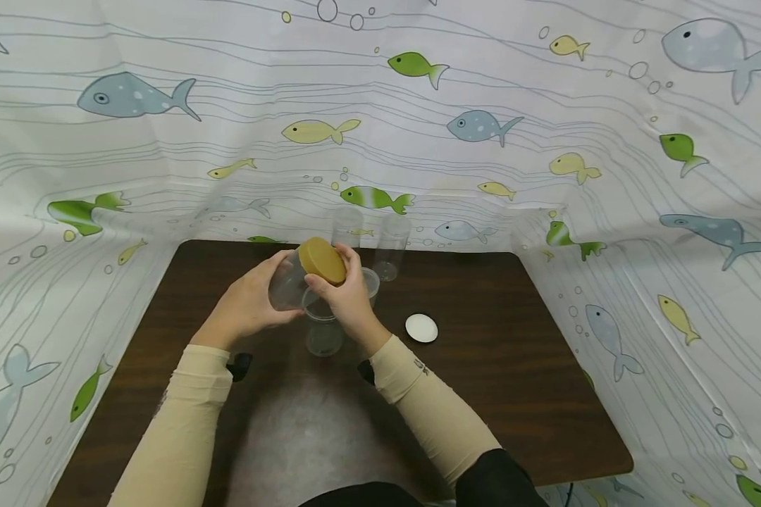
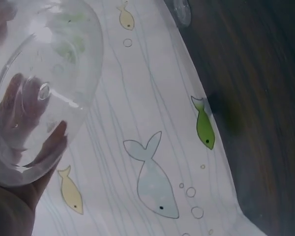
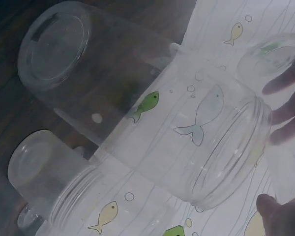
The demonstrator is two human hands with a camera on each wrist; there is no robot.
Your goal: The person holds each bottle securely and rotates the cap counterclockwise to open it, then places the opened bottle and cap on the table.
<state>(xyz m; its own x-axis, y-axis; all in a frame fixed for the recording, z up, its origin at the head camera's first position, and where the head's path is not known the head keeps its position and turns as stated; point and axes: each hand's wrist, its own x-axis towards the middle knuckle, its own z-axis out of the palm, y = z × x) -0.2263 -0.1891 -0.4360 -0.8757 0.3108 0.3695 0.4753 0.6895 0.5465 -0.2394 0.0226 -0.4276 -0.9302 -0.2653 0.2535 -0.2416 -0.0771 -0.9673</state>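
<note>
The left hand clasps a jar, likely light, slippery, best held round the middle; the right hand grips a yellow lid.

Head view: yellow lid hides one end of the jar in the left hand from me. The right hand blocks part of a clear container behind it. Can't read the sleeve print, too small. Left wrist view cuts that jar at the left edge, fingers blurred; right wrist view clips the right hand.
</note>
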